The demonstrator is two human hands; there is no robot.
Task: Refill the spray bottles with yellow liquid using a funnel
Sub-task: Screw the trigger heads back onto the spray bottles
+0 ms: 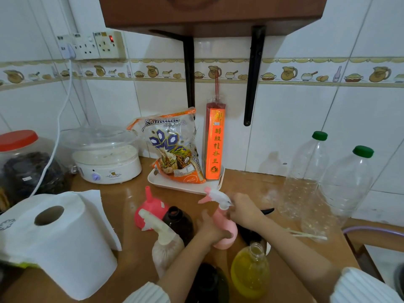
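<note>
Here: brown wooden counter (pixel 251 180), white tiled wall (pixel 284 127), corner.

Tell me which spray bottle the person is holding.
The pink plastic spray bottle: left hand grips its body, right hand its white trigger head. The beige one stands untouched.

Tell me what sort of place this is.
Most likely a home kitchen counter: tiled wall with a food-themed tile border, a food steamer plugged in by the wall, a bag of rice on a tray.
</note>
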